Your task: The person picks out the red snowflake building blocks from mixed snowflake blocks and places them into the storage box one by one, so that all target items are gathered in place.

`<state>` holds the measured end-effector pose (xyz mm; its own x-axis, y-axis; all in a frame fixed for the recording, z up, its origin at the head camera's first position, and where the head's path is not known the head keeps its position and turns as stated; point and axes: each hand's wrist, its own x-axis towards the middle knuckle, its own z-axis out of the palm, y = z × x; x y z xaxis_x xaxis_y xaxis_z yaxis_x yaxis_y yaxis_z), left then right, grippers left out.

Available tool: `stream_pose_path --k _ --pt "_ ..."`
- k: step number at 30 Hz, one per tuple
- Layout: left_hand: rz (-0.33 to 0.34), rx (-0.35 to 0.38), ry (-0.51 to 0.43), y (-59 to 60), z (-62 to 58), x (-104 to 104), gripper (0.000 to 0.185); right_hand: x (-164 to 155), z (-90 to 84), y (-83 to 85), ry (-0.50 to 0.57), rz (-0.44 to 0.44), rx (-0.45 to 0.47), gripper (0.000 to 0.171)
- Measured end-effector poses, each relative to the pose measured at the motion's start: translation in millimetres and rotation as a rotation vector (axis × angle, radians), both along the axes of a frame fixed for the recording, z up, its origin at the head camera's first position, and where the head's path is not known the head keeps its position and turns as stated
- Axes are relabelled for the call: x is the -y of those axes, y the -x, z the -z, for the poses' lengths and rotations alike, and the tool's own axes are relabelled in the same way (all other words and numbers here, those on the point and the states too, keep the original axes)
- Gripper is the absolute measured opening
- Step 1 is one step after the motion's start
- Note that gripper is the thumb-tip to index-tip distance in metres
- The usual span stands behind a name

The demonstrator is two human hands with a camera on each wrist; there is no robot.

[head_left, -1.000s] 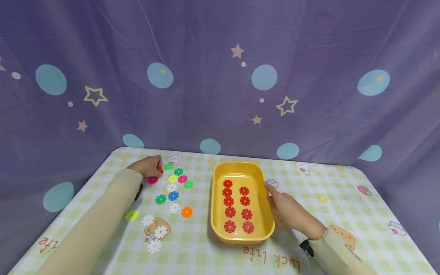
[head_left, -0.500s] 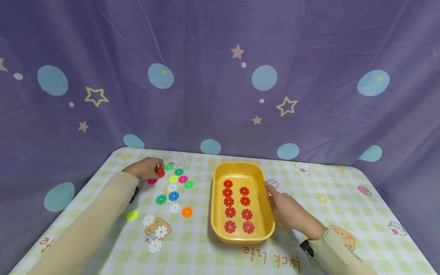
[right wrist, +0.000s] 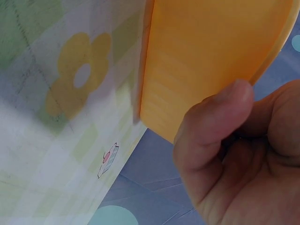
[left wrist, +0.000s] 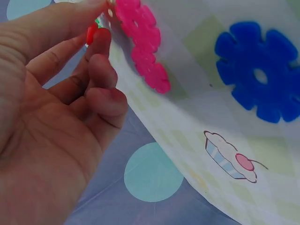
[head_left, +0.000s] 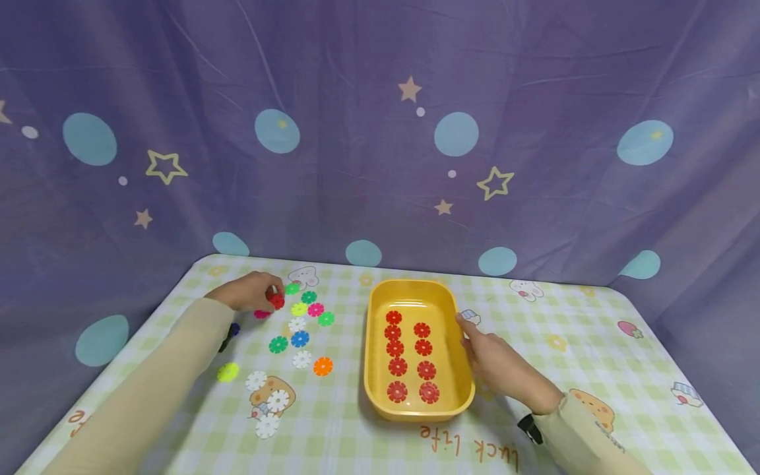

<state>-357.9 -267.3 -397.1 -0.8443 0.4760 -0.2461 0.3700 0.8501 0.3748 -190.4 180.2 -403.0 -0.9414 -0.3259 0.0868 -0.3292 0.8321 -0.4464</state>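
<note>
My left hand [head_left: 245, 292] pinches a red snowflake disc [head_left: 276, 302] over the far left of the table. Right under its fingers lie pink discs [left wrist: 143, 44], overlapping each other in the left wrist view. A dark blue disc [left wrist: 260, 72] rests near that wrist. My right hand [head_left: 501, 368] grips the right rim of a yellow plastic tray [head_left: 441, 330], thumb on top and fingers against the outer wall [right wrist: 187, 61]. Inside the tray, several red discs [head_left: 426, 369] lie flat in two columns.
Between the left arm and the tray, loose discs are scattered: green [head_left: 278, 344], blue [head_left: 299, 339], orange [head_left: 323, 366], white [head_left: 266, 425] and yellow-green [head_left: 227, 372]. A checked cloth [head_left: 600, 356] covers the table. Behind it hangs a purple curtain [head_left: 356, 165].
The left hand has drawn back slightly to the left, and the red disc now shows more fully at its fingertips. The right hand and the tray have stayed in place.
</note>
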Motion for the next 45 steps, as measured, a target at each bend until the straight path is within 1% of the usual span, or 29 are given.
stream_pose_path --k 2,4,7,10,12,15,17,21,26,30,35,38,42,45 --pt "0.000 -0.003 0.003 1.1 0.0 0 0.018 0 0.0 -0.1 0.001 0.002 0.003 0.049" --pt "0.013 -0.023 0.000 1.9 0.2 0 0.017 0 0.2 0.0 0.002 0.002 0.003 0.049" --pt "0.024 -0.064 -0.037 1.5 -1.5 -4 0.023 0 0.7 0.1 -0.001 0.002 0.000 0.049" --pt "0.057 -0.130 -0.081 -2.9 -8.5 -14 0.029 0 1.1 0.2 -0.002 0.001 -0.006 0.049" --pt "0.091 -0.174 -0.103 -7.8 -14.9 -23 0.030 0 1.3 0.2 -0.003 -0.001 -0.012 0.049" --pt "0.176 -0.252 -0.112 -16.0 -24.1 -38 0.027 -1 1.5 0.0 -0.003 -0.003 -0.019 0.049" --pt "0.225 -0.289 -0.119 -21.8 -29.6 -47 0.026 -1 1.5 -0.2 -0.004 -0.004 -0.022 0.048" --pt "0.311 -0.352 -0.128 -30.1 -37.1 -61 0.027 -1 1.8 -0.2 -0.002 -0.009 -0.020 0.048" --pt "0.410 -0.418 -0.167 -41.1 -46.8 -78 0.028 -1 2.1 -0.4 -0.004 -0.008 -0.023 0.048" --pt "0.466 -0.441 -0.177 -53.0 -53.6 -98 0.027 -1 1.8 -0.8 -0.003 -0.005 -0.025 0.049" --pt "0.540 -0.464 -0.174 -65.1 -51.8 -129 0.028 -2 2.1 -0.7 0.001 0.005 -0.020 0.048" --pt "0.581 -0.448 -0.177 -71.5 -47.9 -147 0.027 -2 2.5 -0.7 0.000 0.012 -0.018 0.048" --pt "0.624 -0.434 -0.172 -73.9 -38.1 -165 0.029 -2 2.9 -0.6 0.000 0.011 -0.023 0.048" --pt "0.635 -0.427 -0.193 -72.3 -29.8 -175 0.030 -2 2.8 -0.6 0.003 0.007 -0.026 0.048"
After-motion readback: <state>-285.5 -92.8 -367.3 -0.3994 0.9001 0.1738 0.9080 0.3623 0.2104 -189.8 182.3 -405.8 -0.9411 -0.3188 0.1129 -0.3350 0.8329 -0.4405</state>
